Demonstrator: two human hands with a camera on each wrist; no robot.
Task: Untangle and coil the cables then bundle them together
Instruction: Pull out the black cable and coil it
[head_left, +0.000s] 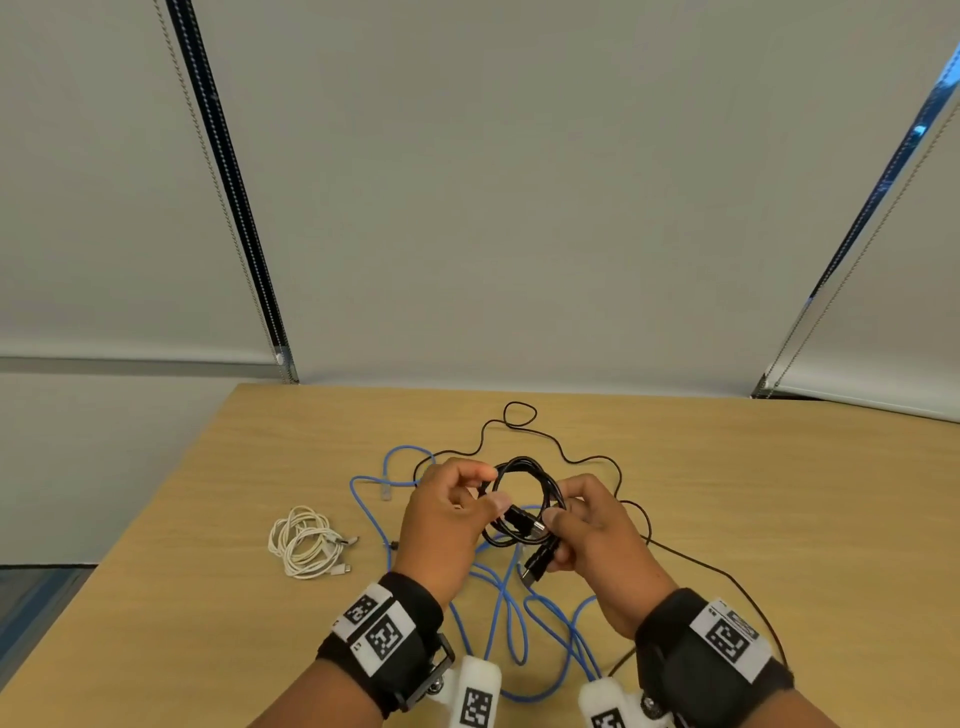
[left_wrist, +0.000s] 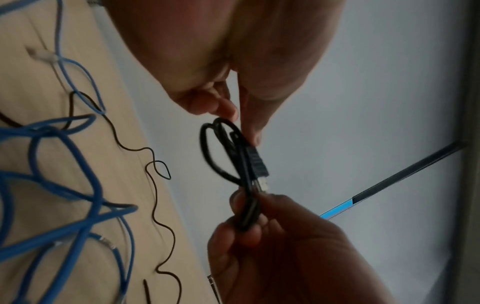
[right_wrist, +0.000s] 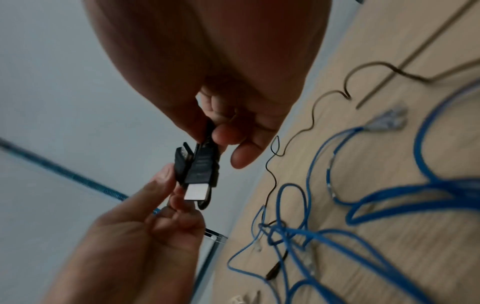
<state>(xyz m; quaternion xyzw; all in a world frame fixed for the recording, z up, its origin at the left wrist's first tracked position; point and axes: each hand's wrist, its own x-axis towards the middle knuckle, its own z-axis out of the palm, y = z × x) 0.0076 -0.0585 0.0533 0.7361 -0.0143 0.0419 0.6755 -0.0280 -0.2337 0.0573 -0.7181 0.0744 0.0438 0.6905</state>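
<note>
The black coil (head_left: 524, 499) is up in the air between both hands, just above the blue cable (head_left: 506, 613) that's sprawled over the surface (head_left: 779, 519). The left hand (head_left: 447, 525) pinches one side of the coil with thumb and forefinger, and the right hand (head_left: 597, 540) has fingers curled round the other side, right where the two plugs (right_wrist: 197, 170) sit side by side.

Handling-wise I'd guess this coil is light and fairly springy, the sort of rubbery cable that wants to pop back open the second you loosen up. Best place to grip is probably where the loops cross near the plugs, since that pins every turn at once. The plugs themselves are the only rigid bits, so they make a decent handle, but I wouldn't yank on them.

Around the coil: the blue cable is the big mess, thick loops directly beneath the hands and running back toward the person, with clear plugs at its ends. It looks stiffer and heavier than the black one. A thin black wire (head_left: 519, 421) snakes off beyond the coil and round to its right, crossing the blue in places, so those two still look tangled. Well to the left of the coil sits a white cable (head_left: 304, 540), already coiled and out of the way.

Main snag risk I can see: setting the coil down on the blue loops and catching a plug in them.
</note>
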